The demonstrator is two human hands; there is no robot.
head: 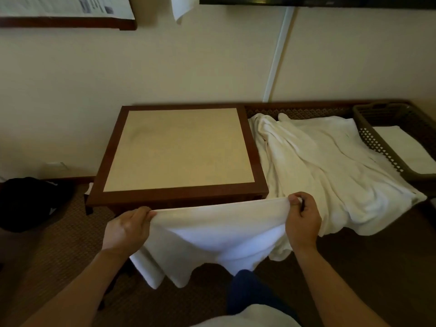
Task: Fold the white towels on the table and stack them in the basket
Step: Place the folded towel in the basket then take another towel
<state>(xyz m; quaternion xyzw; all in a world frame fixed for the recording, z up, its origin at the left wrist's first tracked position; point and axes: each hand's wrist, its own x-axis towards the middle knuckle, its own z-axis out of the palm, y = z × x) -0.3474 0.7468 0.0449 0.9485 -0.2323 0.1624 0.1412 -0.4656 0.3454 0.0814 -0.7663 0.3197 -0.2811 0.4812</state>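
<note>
I hold a white towel (pixel 217 234) stretched in the air just in front of the table's near edge. My left hand (pixel 125 230) pinches its upper left corner and my right hand (pixel 303 220) pinches its upper right corner, so the rest hangs down towards the floor. The table (pixel 179 149) has a dark wooden frame and a bare beige top. To its right lies a heap of crumpled white towels (pixel 330 166). At the far right stands a brown perforated basket (pixel 377 142) with a folded white towel (pixel 405 147) inside.
A low dark wooden bench (pixel 306 108) runs along the wall behind the heap and the basket. A black bag (pixel 30 204) sits on the carpet at the left. A white cloth (pixel 182 7) hangs from above on the wall.
</note>
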